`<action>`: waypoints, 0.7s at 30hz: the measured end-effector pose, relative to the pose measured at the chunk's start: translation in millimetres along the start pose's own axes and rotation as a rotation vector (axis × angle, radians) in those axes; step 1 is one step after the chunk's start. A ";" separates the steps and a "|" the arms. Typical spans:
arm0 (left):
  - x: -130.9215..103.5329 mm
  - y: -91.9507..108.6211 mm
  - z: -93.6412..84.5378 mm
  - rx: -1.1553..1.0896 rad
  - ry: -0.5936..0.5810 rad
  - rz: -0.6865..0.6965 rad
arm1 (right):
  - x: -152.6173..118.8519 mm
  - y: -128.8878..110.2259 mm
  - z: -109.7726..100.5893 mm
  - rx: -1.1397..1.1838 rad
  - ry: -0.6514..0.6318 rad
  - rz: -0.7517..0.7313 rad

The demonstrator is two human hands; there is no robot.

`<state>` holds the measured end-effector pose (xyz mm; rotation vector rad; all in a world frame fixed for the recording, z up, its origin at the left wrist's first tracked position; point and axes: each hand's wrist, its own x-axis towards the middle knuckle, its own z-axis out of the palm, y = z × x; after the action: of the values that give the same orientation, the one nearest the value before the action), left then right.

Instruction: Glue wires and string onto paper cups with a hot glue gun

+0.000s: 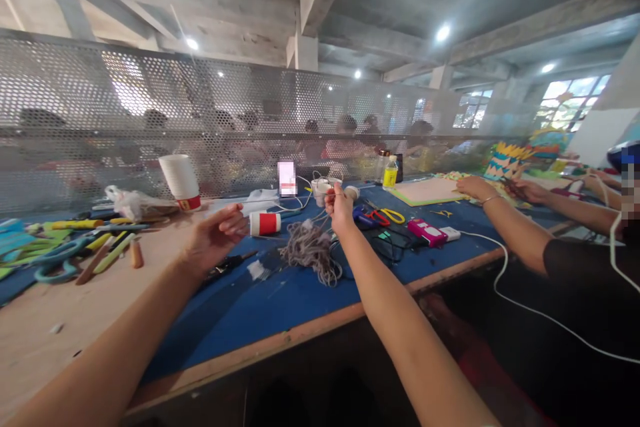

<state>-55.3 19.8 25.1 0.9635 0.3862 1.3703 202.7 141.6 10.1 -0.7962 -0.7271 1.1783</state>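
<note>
My left hand [214, 239] is raised over the table's left part, thumb and fingers pinched together. My right hand [341, 211] pinches a thin strand of yarn in front of the white rolls. Between the two hands a fine strand seems to be stretched, though it is faint. A loose tangle of grey yarn [311, 250] lies on the blue tabletop below them. Beside my left fingertips a red and white paper cup [266, 223] rests on its side. White spools or rolls [321, 191] stand just behind my right hand, partly covered by it.
Left are stacked paper cups [177, 177], blue scissors [57, 267] and tools. A lit phone [287, 179] stands behind. Right are red-yellow scissors [385, 215], a magenta power bank [427, 232], a yellow-labelled bottle [390, 173] and a co-worker's hands [477, 188]. A perforated screen [240, 100] closes the back.
</note>
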 end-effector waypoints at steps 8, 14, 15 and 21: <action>1.0 20.7 -11.8 -0.108 0.075 0.131 | 4.4 -14.2 -8.5 0.007 0.068 -0.032; -3.6 48.0 -29.5 -0.186 0.139 0.266 | 3.1 -18.0 -10.4 0.018 0.076 -0.058; -4.0 51.9 -33.1 -0.190 0.170 0.273 | 3.6 -18.7 -11.4 0.025 0.077 -0.066; 0.9 47.7 -34.5 -0.119 0.251 0.250 | -6.7 -12.4 -1.7 0.002 0.002 -0.092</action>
<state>-111.2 28.4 41.5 0.7620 0.3756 1.7308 208.8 132.5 19.1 -0.7548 -0.7536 1.0954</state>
